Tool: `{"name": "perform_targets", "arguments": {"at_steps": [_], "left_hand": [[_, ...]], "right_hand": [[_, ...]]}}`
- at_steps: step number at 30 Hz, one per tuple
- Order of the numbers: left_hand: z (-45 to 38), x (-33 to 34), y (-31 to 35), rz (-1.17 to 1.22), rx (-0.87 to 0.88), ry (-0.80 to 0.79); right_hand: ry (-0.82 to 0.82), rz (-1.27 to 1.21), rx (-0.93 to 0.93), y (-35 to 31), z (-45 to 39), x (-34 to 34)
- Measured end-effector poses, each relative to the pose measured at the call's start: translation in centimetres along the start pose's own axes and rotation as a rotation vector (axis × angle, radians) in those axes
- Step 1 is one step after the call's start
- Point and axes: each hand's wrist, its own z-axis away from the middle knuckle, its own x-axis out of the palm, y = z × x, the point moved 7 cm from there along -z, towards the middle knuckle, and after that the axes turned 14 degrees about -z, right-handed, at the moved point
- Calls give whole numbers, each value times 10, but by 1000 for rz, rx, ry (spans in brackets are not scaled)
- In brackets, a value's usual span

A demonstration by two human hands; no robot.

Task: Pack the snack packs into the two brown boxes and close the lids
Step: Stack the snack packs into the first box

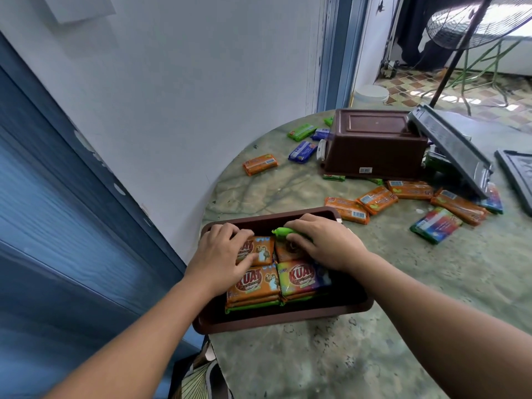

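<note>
An open brown box (276, 319) sits at the table's near left edge, holding several stacked snack packs (254, 285). My left hand (221, 254) rests with straight fingers on an orange pack at the box's back left. My right hand (322, 243) grips a green snack pack (283, 232) at the back right, over another orange pack. A second brown box (374, 145) lies upside down further back. Loose orange packs (377, 200), blue packs (302, 151) and green packs (300, 131) are scattered around it.
Two dark lids lie at the right: one (452, 148) leans on the upturned box, another (518, 180) sits at the frame edge. The round marbled table (345, 355) stands against a white wall. A fan stand (460, 50) is beyond.
</note>
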Motion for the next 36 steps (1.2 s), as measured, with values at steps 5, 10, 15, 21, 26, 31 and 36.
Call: {"name": "perform_targets", "arguments": {"at_steps": [5,10,15,21,26,31,36], "left_hand": [[2,0,1,21,33,-36],[1,1,3,-24,27,-50],[2,0,3,-19,10,-44],[2,1,3,9,26,-59],[2,1,4,-1,50,-62],[3,-1,6,-2,67,-46],[4,-3,7,13,70,-32]], "right_hand": [[30,-33,14,1,0,-3],[40,-55,18,2,-1,-6],[9,-46,20,1,-6,-5],[78,-84,-8,5,-2,-7],[171,-177,-45,7,1,-15],[111,-122,-33,6,-2,-10],[56,54,-21,2,-5,-6]]}}
